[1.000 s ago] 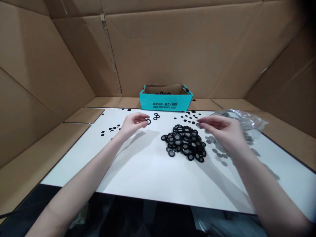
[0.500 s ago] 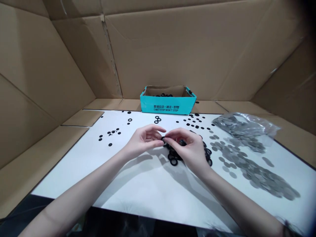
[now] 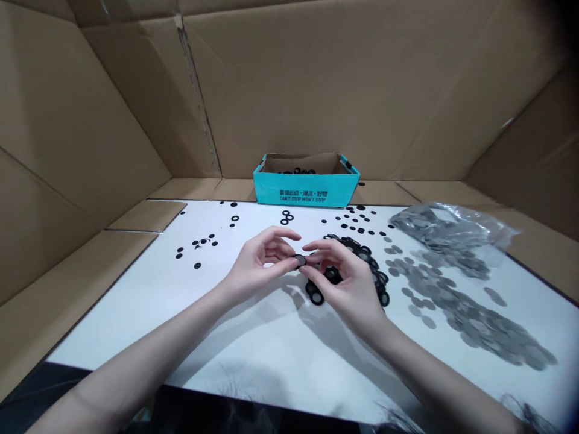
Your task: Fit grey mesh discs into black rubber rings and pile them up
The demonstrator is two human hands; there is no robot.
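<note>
A small black ring with a grey disc in its middle (image 3: 299, 261) is held just above the white table. My left hand (image 3: 265, 260) pinches it between thumb and fingers, with the index finger raised. From the other side, my right hand (image 3: 346, 274) has its thumb and a finger at the ring's right edge, its index finger lifted clear. Under and behind the right hand lies a pile of black rings (image 3: 317, 298), many with grey centres; the hand hides part of it.
A turquoise box (image 3: 307, 189) with black pieces inside stands at the back. At right lie many loose grey discs (image 3: 479, 319) and a clear plastic bag of discs (image 3: 447, 229). Small black discs (image 3: 198, 266) and several rings (image 3: 286, 217) dot the white table (image 3: 253, 367). Cardboard walls (image 3: 344, 84) surround it.
The held ring has turned so that its flat grey face shows more towards me. The right index finger has lifted off it. My view has shifted slightly.
</note>
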